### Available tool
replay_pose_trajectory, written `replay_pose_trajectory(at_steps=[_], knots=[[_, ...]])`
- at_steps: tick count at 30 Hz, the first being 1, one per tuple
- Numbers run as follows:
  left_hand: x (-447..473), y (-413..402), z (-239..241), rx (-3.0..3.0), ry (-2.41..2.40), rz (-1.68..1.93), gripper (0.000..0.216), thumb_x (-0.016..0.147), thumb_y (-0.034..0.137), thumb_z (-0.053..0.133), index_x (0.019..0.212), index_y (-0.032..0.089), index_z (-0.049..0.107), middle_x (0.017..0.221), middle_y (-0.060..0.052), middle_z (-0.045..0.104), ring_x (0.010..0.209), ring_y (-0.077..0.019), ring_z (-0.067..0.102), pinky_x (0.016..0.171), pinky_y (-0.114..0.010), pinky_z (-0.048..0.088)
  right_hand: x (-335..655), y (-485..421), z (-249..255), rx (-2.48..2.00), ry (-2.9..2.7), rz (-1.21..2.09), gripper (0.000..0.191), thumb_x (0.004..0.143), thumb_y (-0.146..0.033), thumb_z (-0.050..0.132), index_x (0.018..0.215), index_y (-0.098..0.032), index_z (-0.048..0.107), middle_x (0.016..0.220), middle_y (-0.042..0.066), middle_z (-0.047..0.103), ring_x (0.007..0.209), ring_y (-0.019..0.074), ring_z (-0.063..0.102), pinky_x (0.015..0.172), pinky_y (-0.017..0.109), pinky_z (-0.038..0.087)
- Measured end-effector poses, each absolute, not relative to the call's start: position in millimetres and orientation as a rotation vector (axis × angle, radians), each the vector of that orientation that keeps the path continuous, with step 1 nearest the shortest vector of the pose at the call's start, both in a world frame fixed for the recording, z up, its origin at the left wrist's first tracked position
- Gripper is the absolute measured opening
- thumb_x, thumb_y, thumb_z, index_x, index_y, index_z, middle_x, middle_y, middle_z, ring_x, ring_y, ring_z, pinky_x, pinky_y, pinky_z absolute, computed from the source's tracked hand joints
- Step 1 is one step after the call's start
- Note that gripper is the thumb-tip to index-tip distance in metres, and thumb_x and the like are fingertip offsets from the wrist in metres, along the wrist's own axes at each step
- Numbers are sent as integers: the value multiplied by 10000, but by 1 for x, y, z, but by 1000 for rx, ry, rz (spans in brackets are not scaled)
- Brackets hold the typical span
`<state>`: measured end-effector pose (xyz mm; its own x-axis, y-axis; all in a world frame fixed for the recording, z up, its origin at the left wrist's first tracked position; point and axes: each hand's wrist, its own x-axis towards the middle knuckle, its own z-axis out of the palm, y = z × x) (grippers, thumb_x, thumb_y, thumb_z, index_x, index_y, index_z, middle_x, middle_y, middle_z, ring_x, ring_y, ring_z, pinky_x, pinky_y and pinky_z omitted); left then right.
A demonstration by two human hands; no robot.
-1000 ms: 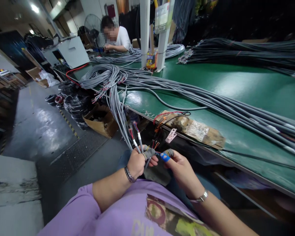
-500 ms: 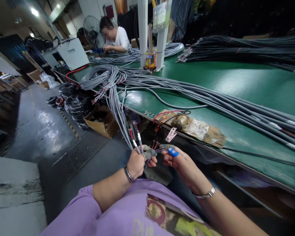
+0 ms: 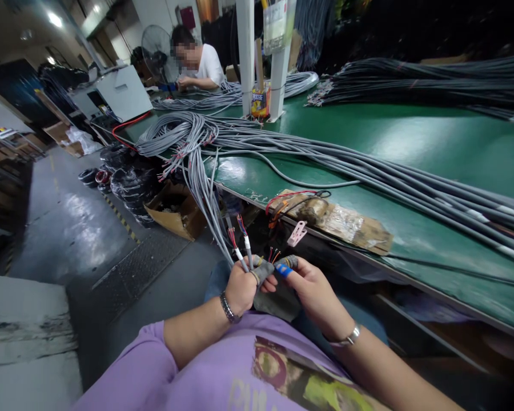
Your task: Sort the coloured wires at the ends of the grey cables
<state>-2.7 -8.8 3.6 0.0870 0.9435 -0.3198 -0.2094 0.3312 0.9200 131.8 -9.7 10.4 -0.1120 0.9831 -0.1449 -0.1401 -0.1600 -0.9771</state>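
Note:
My left hand (image 3: 240, 288) is closed in a fist around the ends of a few grey cables (image 3: 205, 194) that hang down from the green table (image 3: 411, 148). Thin coloured wires (image 3: 273, 254) fan out of one cable end just above its thumb. My right hand (image 3: 310, 285), with grey and blue finger covers, pinches these coloured wires at their base, touching the left thumb. A grey cloth (image 3: 278, 299) lies on my lap under both hands.
A long bundle of grey cables (image 3: 368, 171) runs across the table. A taped cardboard pad (image 3: 338, 222) with red and black wires and a pink clip (image 3: 297, 234) sits at the table edge. Another person (image 3: 197, 60) works at the far end. Cardboard box (image 3: 175, 211) and black coils stand on the floor.
My right hand drew in toward the left hand after being slightly farther right half a second ago. The left hand kept its hold on the cables.

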Motion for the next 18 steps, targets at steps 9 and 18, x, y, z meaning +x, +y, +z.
replay_pose_trajectory(at_steps=[9, 18], knots=[[-5, -6, 1, 789, 1097, 1040, 378, 620, 460, 745, 614, 134, 553, 503, -10, 585, 382, -86, 503, 386, -195, 340, 140, -7, -1, -1126, -919, 1618, 339, 683, -496, 720, 691, -187, 580, 592, -20, 519, 538, 113, 444, 544, 257, 397], [-9, 10, 25, 797, 884, 834, 429, 555, 476, 790, 610, 135, 535, 485, -16, 575, 360, -96, 492, 365, -203, 356, 168, 27, 4, -1034, -750, 1711, 443, 774, -654, 533, 780, -221, 627, 775, 60, 642, 613, 171, 576, 627, 322, 508]])
